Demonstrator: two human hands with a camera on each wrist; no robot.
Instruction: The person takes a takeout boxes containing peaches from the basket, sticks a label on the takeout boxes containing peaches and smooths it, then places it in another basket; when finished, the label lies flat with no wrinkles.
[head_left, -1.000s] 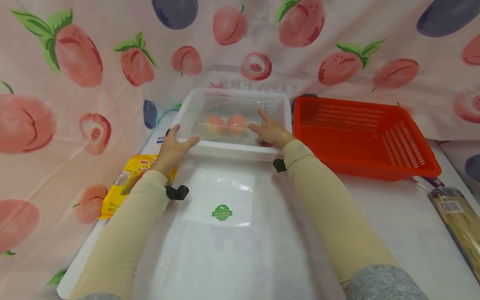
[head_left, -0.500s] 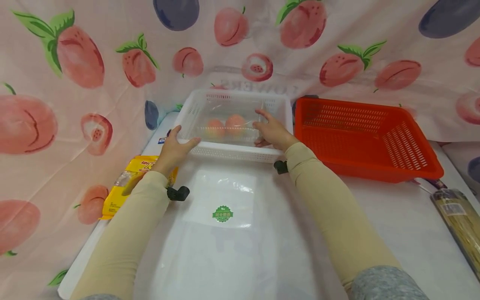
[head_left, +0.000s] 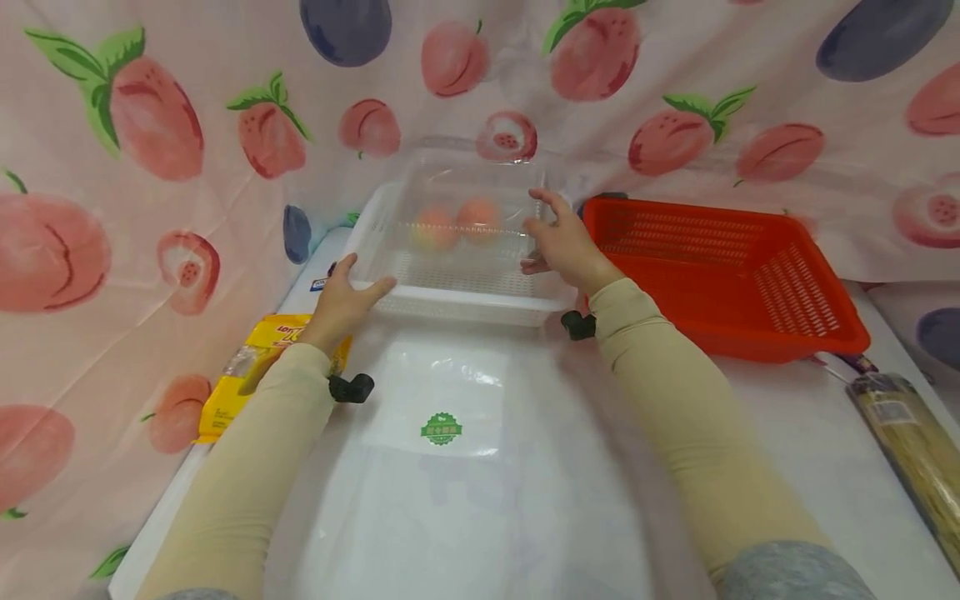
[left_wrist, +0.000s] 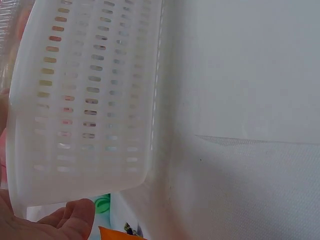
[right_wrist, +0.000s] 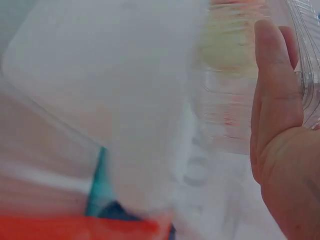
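A white perforated basket (head_left: pixel 457 292) stands at the back of the table. My left hand (head_left: pixel 347 298) holds its front left corner, thumb on the side wall and fingers along the front rim; the left wrist view shows that basket wall (left_wrist: pixel 90 100) with my hand (left_wrist: pixel 60 222) beneath it. My right hand (head_left: pixel 561 243) grips the right side of a clear plastic container (head_left: pixel 468 204) and holds it above the basket. Two peaches (head_left: pixel 457 223) lie inside. In the right wrist view the thumb (right_wrist: pixel 275 75) presses on the ribbed clear container (right_wrist: pixel 235 90).
A red basket (head_left: pixel 720 275) stands right of the white one. A clear bag with a green logo (head_left: pixel 442 408) lies flat before me. A yellow packet (head_left: pixel 251 371) sits at the left edge, a long noodle packet (head_left: pixel 911 442) at the right. Fruit-print cloth hangs behind.
My right hand has lifted the clear container with the peaches up out of the white basket and slightly back. The left hand has stayed on the basket's corner.
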